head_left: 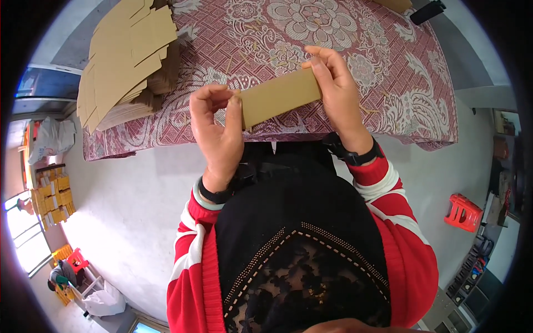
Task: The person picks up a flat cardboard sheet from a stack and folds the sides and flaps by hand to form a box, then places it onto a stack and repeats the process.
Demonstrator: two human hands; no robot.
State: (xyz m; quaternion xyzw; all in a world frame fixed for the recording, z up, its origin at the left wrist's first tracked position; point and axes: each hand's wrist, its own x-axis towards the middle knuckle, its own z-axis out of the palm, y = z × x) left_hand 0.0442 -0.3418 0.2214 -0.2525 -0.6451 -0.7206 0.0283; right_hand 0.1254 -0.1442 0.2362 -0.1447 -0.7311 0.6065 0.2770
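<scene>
Between my hands, above the near part of the table, is a small brown cardboard box, its long flat face turned up and its right end tilted away from me. My left hand grips its left end, thumb along the near edge and fingers curled behind. At the right end my right hand holds it too, with the thumb on the corner and the index finger bent above it. The undersides of the box and some fingertips are hidden.
A tall stack of flat cardboard blanks rises at the table's left. Small cardboard scraps lie scattered over the red and white patterned tablecloth. A dark object sits at the far right corner. On the floor to the right stands a red plastic stool.
</scene>
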